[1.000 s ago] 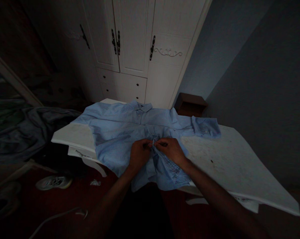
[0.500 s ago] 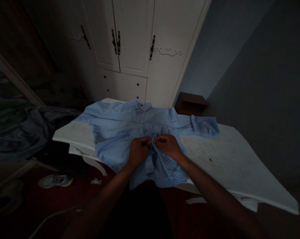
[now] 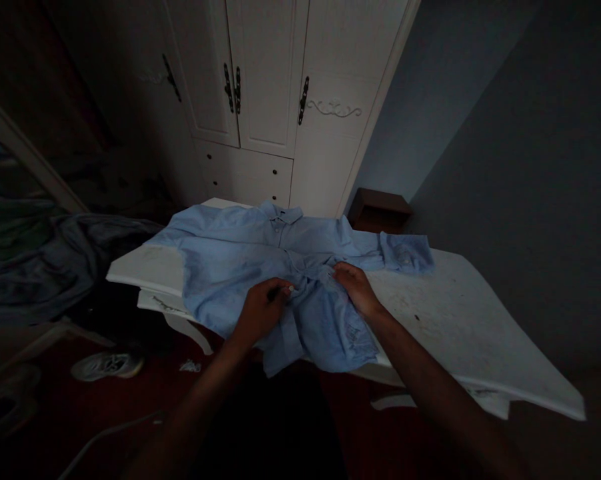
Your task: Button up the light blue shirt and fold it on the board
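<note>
A light blue button-up shirt (image 3: 240, 257) lies face up on a white table (image 3: 460, 320), collar toward the wardrobe, its hem hanging over the near edge. My left hand (image 3: 260, 310) pinches the shirt's front placket near the lower middle, fingers closed on the cloth. My right hand (image 3: 354, 288) rests on the fabric just right of the placket, its fingers curled into the cloth. One sleeve (image 3: 405, 252) lies out to the right on the tabletop.
A white wardrobe (image 3: 270, 100) with dark handles stands behind the table. A brown nightstand (image 3: 380, 208) sits in the corner. Dark bedding (image 3: 45, 260) lies to the left, with a shoe (image 3: 105, 365) and a cable on the red floor.
My hands, pinched together at the placket before, have moved apart. The right hand has shifted right and away from me, and the cloth between them is spread wider.
</note>
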The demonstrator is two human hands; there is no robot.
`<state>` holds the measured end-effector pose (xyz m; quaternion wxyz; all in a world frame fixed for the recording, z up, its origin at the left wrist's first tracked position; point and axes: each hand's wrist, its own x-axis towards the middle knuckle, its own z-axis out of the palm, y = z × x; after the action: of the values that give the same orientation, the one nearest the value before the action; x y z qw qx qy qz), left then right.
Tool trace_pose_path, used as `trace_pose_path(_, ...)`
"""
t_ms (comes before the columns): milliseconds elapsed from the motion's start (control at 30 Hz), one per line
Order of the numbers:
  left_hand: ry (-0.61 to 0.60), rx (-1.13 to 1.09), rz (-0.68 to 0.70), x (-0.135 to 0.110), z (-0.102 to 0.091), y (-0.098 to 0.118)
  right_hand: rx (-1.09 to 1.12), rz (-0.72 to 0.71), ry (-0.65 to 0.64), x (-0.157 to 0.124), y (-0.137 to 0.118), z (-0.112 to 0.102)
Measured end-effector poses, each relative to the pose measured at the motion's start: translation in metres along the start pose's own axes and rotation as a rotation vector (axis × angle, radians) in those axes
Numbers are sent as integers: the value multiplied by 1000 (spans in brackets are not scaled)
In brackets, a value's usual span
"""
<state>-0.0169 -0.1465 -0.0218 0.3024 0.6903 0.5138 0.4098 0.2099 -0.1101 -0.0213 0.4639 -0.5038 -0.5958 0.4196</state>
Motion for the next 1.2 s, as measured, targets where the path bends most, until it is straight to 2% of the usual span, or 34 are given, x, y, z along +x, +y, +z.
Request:
trace_pose_path(67,23,162,65,-3,-9,-7,41,20,-27,-2,-1,-8)
trace_pose_path(133,9,299,119,-5,-16,-8,16,38,-107,-4,-2,-15)
trace_pose_path(233,-67,420,101,0,-20,0,-93,11,-225,-8,-7,-19)
trace_pose_path(333,-48,540,76,11,-18,15,-298,-123,-182,-12,-20,-16)
trace_pose_path(467,-17,597,200,28,-9,21,-610,-423,-54,-11,-43,2)
trace_pose_path(567,-48,595,236,38,-3,11,-752,-531,-177,2,-49,19)
trace_pose_path(700,-65,540,234,44,0,-8,-793,-417,-465,31,-40,30)
trace_pose_path(800,-42,442,226,43,1,-16,-718,-405,-577,49,-30,27)
trace_pose_path(867,-19,378,227,41,3,-18,-652,-368,-571,57,-24,23)
trace_pose_path(1000,-17,368,230,37,11,-14,-441,-194,-543,70,-11,18)
trace_pose_path(1200,-16,425,95,45,17,-7,-180,-28,-516,76,4,18)
